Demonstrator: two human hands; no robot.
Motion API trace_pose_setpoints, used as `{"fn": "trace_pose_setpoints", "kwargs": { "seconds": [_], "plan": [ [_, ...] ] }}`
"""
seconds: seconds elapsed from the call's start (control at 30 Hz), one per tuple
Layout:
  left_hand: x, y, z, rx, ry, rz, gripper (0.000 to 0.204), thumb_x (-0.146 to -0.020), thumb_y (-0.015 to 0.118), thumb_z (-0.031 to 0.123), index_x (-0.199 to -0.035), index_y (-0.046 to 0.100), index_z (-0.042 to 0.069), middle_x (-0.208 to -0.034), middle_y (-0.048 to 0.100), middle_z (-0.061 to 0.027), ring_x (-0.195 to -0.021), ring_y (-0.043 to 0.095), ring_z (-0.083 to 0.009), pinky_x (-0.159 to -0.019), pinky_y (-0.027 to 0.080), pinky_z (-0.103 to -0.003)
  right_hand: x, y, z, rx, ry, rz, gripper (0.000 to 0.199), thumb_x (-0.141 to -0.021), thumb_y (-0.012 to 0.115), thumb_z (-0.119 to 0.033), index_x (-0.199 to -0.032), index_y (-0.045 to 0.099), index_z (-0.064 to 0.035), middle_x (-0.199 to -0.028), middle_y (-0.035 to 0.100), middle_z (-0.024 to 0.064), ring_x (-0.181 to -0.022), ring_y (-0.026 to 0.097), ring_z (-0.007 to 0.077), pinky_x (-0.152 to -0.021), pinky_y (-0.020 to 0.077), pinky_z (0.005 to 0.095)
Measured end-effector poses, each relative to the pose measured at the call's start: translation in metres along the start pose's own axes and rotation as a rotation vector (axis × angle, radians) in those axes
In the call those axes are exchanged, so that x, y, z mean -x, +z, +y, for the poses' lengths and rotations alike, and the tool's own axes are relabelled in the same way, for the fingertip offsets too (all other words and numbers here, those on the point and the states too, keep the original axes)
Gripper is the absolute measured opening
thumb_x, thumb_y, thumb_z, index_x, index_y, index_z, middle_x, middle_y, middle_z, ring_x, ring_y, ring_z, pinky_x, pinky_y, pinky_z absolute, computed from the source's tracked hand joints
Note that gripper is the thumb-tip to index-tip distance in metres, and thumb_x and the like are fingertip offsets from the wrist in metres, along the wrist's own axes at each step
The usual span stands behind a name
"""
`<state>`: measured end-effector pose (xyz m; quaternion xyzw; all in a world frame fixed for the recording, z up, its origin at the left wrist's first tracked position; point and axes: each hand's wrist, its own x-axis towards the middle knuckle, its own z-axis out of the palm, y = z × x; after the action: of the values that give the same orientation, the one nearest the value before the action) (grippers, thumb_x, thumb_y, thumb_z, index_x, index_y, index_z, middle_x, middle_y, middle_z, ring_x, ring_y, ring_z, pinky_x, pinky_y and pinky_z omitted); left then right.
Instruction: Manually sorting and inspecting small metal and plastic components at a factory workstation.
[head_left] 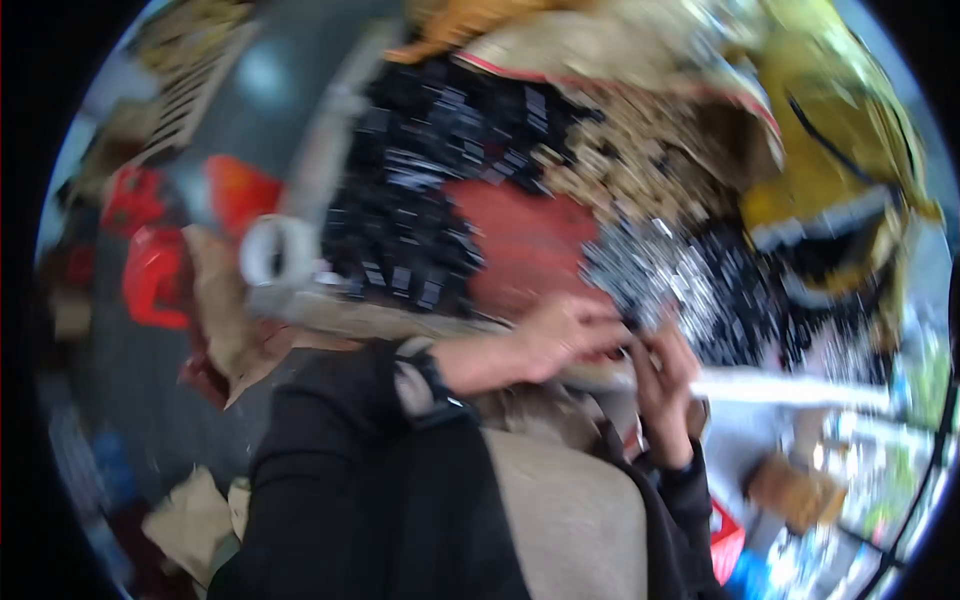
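Observation:
My left hand (555, 337) reaches in over the near edge of the work table, its fingers bent and pinched together. Facing it from the right, my right hand (667, 368) is also closed, with the fingertips of both hands meeting. A small dark thing shows between them, too blurred to name. Just beyond the hands lie a heap of shiny silver metal pieces (655, 275) and the bare red tabletop (530, 245). Small black pieces (405, 170) are heaped to the left, tan pieces (635, 150) farther back, and more dark pieces (735, 300) to the right.
A pale sack with a red edge (610, 50) lies along the back. At the right stands a yellow bag (830, 120). A white roll (275, 252) sits at the table's left corner, near red plastic containers (155, 280). A cardboard box (795, 490) is low on the right.

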<state>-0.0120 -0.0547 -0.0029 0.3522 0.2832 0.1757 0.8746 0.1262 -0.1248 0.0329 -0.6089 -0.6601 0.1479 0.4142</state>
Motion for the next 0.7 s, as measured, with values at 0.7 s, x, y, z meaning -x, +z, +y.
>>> {"fn": "trace_pose_setpoints", "kwargs": {
  "seconds": [0.7],
  "plan": [
    [-0.006, -0.007, 0.01, 0.138, 0.083, -0.194, 0.021, -0.073, 0.059, 0.012, -0.09, 0.056, 0.001, -0.074, 0.056, -0.0012, -0.064, 0.053, -0.0069, -0.055, 0.04, -0.017, 0.001, 0.033, 0.026, -1.108, 0.394, 0.168, 0.016, -0.071, 0.059, -0.003, -0.067, 0.044, -0.006, -0.062, 0.04, -0.002, -0.057, 0.04, 0.0073, -0.056, 0.0366, 0.0188]
  ]
}}
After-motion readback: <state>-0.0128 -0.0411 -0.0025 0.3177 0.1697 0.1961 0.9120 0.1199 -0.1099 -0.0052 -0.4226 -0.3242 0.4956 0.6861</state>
